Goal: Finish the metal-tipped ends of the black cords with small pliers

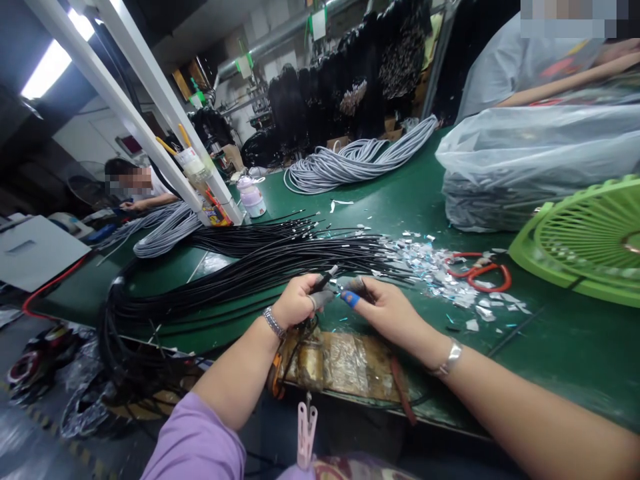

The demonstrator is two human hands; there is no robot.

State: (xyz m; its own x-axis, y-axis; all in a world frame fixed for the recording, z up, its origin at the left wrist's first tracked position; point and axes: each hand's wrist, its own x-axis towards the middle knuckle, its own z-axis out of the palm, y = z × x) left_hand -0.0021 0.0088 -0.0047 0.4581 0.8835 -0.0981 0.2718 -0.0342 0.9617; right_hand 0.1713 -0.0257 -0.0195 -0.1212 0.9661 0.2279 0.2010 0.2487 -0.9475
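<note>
My left hand (298, 301), with a metal watch at its wrist, is closed around the end of a black cable (326, 277). Facing it, my right hand (374, 303) is pinched, with blue tape around the thumb; what lies between its fingertips is too small to make out. Both hands are close together over the front of the green table (565, 360). Behind them a large bundle of black cables (240, 277) stretches to the left. Scraps of white and blue trimmings (440, 270) are scattered to the right of the cable ends.
Red-handled scissors (487, 277) lie among the scraps. A green fan (590, 243) and a plastic bag (505, 167) stand at the right. Grey cables (355, 160) lie at the back, near a pink bottle (251, 197). A taped wooden block (350, 363) sits at the front edge. Two people work nearby.
</note>
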